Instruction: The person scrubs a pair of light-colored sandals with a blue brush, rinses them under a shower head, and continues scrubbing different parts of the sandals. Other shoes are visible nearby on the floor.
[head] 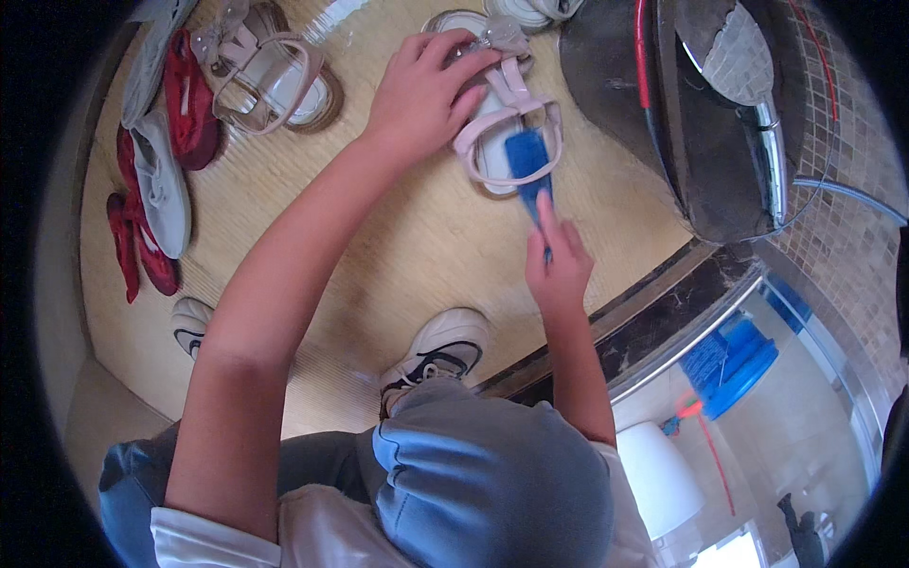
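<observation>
A pale pink strappy sandal [513,106] with a light insole lies on the yellowish ridged floor. My left hand [426,103] grips its far end, fingers over the straps beside a sheer, beaded ornament. In my right hand [561,266] is a blue brush [527,156], held by its handle with the index finger along it. The brush head reaches inside the loop of the sandal's ankle strap, over the near part of the insole. Its underside is hidden, and the head looks slightly blurred.
A matching sandal [295,85] stands to the left, near red shoes [190,106] and a grey-white canvas shoe [162,188]. At right are a chrome shower head [738,64], a red hose [642,57] and a dark sill [639,337]. Below, a mirror-like surface shows a blue container [742,373].
</observation>
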Tool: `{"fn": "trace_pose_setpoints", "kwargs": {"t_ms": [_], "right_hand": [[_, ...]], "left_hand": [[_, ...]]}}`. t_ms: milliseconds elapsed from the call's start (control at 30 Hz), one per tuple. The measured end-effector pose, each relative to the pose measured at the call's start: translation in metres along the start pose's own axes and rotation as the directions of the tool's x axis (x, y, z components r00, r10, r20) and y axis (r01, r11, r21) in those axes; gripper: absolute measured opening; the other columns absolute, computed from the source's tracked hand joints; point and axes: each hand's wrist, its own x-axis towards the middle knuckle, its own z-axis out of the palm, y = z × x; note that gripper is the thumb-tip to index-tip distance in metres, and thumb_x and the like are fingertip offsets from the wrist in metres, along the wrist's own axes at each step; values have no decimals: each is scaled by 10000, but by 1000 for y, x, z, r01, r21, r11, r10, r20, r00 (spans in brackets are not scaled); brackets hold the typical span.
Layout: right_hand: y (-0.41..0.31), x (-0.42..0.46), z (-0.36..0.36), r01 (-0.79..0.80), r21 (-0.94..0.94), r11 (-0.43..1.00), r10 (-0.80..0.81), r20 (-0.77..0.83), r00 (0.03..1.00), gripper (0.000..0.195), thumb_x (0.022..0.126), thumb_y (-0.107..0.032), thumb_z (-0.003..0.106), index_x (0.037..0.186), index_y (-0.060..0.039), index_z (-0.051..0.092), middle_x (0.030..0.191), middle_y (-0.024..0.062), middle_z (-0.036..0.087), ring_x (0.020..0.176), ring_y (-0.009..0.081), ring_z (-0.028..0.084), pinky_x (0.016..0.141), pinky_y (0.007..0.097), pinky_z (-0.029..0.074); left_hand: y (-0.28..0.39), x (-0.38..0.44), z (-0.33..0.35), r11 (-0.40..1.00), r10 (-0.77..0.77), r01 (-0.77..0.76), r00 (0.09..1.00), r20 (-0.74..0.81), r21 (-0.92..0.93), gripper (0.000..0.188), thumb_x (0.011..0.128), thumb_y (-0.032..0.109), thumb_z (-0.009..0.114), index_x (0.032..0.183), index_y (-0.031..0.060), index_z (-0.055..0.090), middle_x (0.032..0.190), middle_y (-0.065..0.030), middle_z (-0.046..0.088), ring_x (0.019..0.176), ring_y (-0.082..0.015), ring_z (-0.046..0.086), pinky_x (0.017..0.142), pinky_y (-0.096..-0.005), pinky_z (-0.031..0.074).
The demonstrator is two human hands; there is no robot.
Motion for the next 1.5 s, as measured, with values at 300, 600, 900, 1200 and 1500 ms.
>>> {"fn": "trace_pose_setpoints", "kwargs": {"t_ms": [300,600,900,1200,1500], "right_hand": [[19,-42,-69,214,-176,961,-234,-101,967,637,703,-53,660,1327,-96,542,637,51,504,499,251,533,475,343,438],[-29,104,-156,-27,-335,942,-141,-467,873,276,834,-92,715,1034,20,563,921,133,609,764,227,572,702,308,465],[-8,167,-168,-102,-170,980,61,-232,971,252,760,3,666,1011,-23,652,768,109,606,666,209,573,674,325,469],[-8,151,-174,-99,-59,993,80,-263,961,221,779,-39,709,993,-30,653,681,14,525,626,96,456,618,265,430],[0,139,-176,-57,-8,998,52,-312,949,268,760,-46,752,1007,-28,650,776,51,627,696,109,553,678,270,466]], "left_hand": [[11,-8,-9,997,-73,73,997,29,-6,465,775,117,654,1232,171,587,1228,-106,543,1118,-343,480,968,-433,427],[37,-3,-16,988,-153,152,982,-112,-24,416,767,111,648,1179,156,606,1239,-132,523,1166,-349,456,961,-466,372],[89,24,-43,780,-184,96,979,-81,-618,306,899,165,605,1183,53,597,1077,-101,619,999,-241,582,883,-359,451],[130,52,-47,265,-444,343,873,201,-901,343,872,137,696,1150,0,548,975,-58,603,855,-110,569,788,-283,488],[144,55,-60,671,-337,157,935,-109,-725,680,765,109,768,1369,99,455,1138,-93,516,912,-174,551,778,-295,478]]}}
